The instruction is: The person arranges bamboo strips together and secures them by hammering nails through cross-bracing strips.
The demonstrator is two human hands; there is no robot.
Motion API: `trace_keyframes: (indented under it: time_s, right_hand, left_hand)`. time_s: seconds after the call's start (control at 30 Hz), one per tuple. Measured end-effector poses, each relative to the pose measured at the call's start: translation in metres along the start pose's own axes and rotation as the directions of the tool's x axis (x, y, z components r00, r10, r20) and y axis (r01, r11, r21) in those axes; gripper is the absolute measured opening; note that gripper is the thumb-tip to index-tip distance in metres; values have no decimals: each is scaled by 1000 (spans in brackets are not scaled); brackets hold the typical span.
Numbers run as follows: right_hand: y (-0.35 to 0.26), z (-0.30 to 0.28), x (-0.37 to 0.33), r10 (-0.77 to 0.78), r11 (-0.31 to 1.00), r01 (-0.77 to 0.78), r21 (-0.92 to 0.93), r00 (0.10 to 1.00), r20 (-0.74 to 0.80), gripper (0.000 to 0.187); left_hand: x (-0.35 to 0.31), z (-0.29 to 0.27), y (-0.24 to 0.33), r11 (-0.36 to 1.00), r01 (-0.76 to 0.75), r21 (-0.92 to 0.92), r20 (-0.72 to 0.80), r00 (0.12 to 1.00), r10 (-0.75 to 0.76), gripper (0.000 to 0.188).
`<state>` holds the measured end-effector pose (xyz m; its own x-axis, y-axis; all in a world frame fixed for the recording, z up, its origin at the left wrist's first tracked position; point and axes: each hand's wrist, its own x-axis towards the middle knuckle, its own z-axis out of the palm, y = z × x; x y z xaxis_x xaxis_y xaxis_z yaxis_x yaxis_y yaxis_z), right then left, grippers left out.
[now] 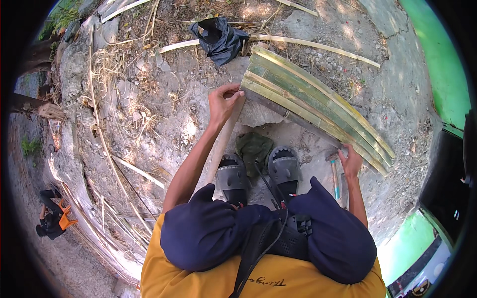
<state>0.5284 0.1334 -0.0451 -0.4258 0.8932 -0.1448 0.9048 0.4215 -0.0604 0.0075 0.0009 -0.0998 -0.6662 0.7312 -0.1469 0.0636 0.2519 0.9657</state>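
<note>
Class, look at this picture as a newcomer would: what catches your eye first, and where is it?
Probably the long green-and-yellow bamboo slats, side by side right of centre, with the left hand at their near-left corner and the right hand by their lower edge. Next, perhaps, the crumpled black plastic bag at top centre and the dark grey, tooth-edged sandals near the middle.

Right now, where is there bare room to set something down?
The gritty ground between the bamboo slats and the green wall looks mostly bare, as does the patch right of the hammer. It's crowded on the person's left, with pale strips and curly shavings.
</note>
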Motion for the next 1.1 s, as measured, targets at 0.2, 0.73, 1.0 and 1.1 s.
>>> trace_keyframes:
  time_s: [0.2,0.73,1.0,1.1]
  right_hand:
    - [5,1,-2,-14,999,15,52,1000,-17,36]
    - [-6,-9,1,-27,996,30,80,999,-39,36]
    - [-1,-51,52,22,439,-334,834,932,362,18]
    - [-78,-108,89,-254,528,-243,814,869,424,27]
  left_hand:
    - [2,2,-2,1000,11,5,8,1000,-11,25]
    - [-2,-1,3,999,38,33,-7,999,-38,22]
    - [2,9,-2,1000,20,19,-18,1000,-20,21]
    - [4,3,-15,1000,-3,-4,-44,999,3,22]
